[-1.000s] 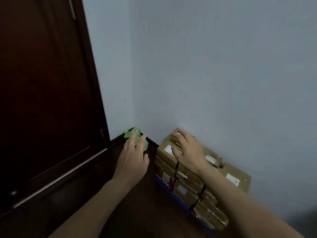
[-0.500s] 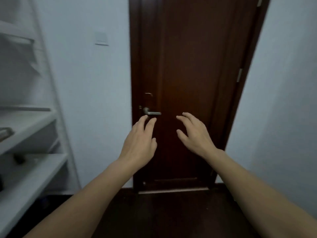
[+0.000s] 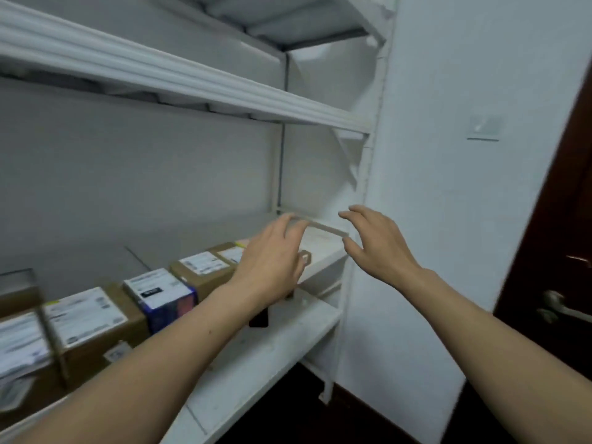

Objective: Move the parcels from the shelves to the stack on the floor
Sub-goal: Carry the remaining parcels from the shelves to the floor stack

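While a row of parcels [image 3: 160, 293] lines the middle shelf [image 3: 323, 251] and the floor stack is out of view, the left hand [image 3: 272, 261] and right hand [image 3: 381, 248] hover near the shelf's right end, fingers relaxed and empty, so much carrying seemingly remains.

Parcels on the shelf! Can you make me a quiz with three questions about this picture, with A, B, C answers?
1. Where are the parcels?
A. on the floor
B. in a row on a shelf
C. against the door

2. What colour is the shelf?
A. white
B. red
C. green

3. What do the left hand and the right hand hold?
A. one parcel each
B. a door handle
C. nothing

Answers:
1 B: they sit side by side along the shelf.
2 A: it looks white all over.
3 C: both hands are open in the air, fingers spread.
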